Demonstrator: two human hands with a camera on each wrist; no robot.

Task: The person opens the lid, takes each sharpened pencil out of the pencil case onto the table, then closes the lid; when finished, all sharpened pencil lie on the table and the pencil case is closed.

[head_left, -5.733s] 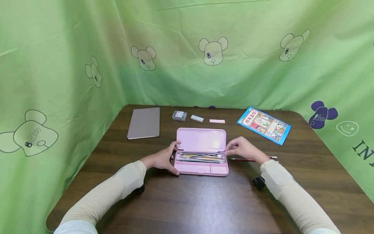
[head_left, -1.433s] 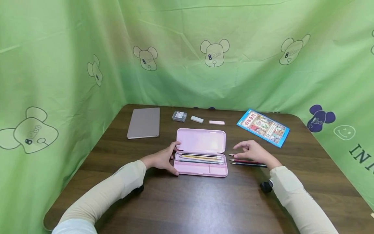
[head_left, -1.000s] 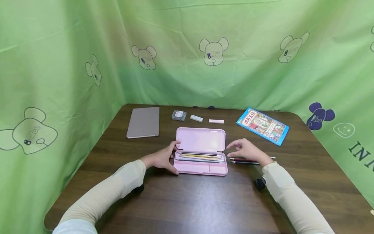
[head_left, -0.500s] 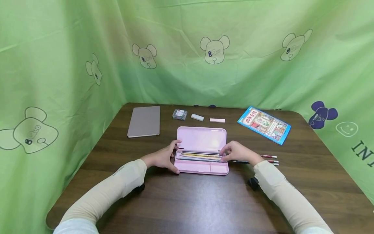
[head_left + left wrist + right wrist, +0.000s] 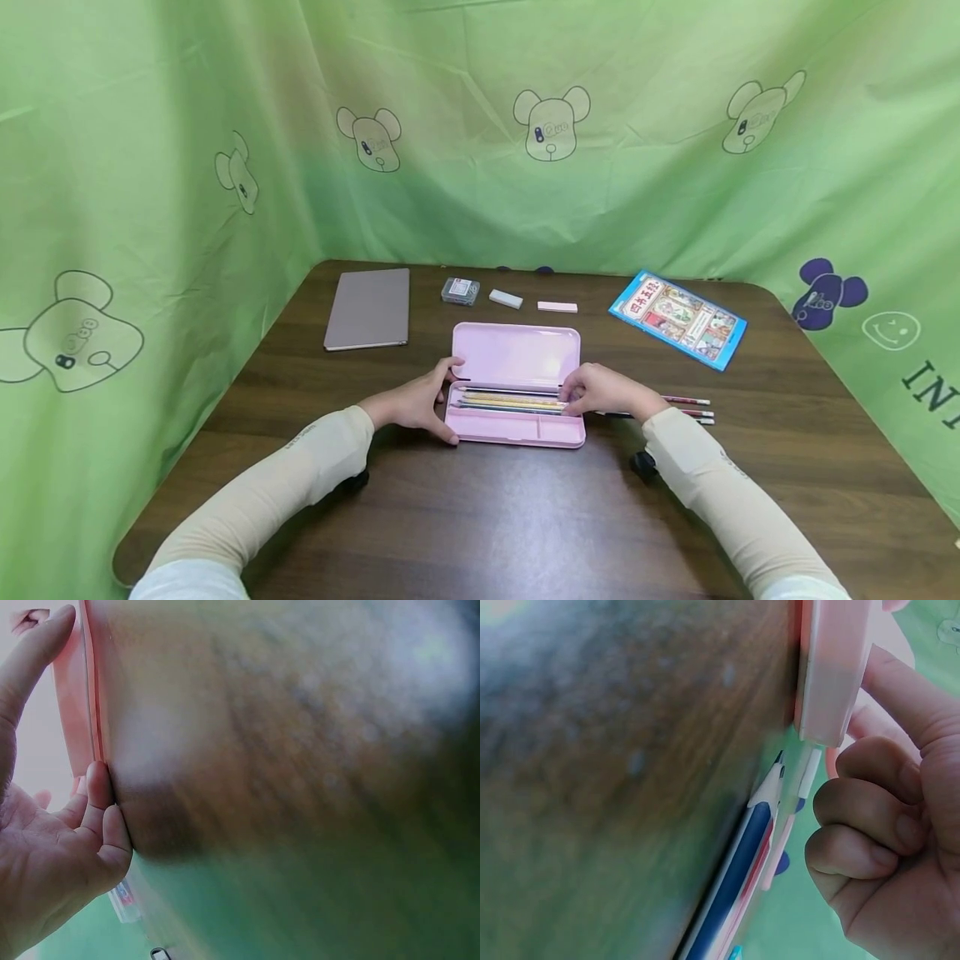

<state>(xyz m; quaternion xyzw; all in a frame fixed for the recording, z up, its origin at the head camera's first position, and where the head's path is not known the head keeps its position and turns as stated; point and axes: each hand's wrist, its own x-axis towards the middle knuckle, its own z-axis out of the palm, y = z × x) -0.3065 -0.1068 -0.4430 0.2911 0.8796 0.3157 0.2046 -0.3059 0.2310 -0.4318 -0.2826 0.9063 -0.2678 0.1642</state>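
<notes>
A pink pencil case (image 5: 495,430) lies with its lid up in the middle of the table, several pencils (image 5: 513,402) side by side in its long compartment. My left hand (image 5: 411,405) grips its left end, thumb at the front corner and fingers near the hinge. My right hand (image 5: 606,390) reaches into the right end, thumb and forefinger at the pencil ends. In the right wrist view its other fingers are curled, while the fingertips are hidden behind the case wall; whether they pinch a pencil cannot be seen. Beside the case lie three loose pencils (image 5: 690,412), partly under the right wrist.
Behind the case are a small clear box (image 5: 461,291), a white eraser (image 5: 506,299) and a flat pink block (image 5: 557,307). A grey notebook (image 5: 367,308) lies back left, a blue-edged picture book (image 5: 678,319) back right. Green curtains (image 5: 450,192) surround the brown table (image 5: 480,517).
My right hand laid down a striped pencil beside the case, and a dark one joined the loose pencils. It then moved left, back into the case. The left hand stayed on the case.
</notes>
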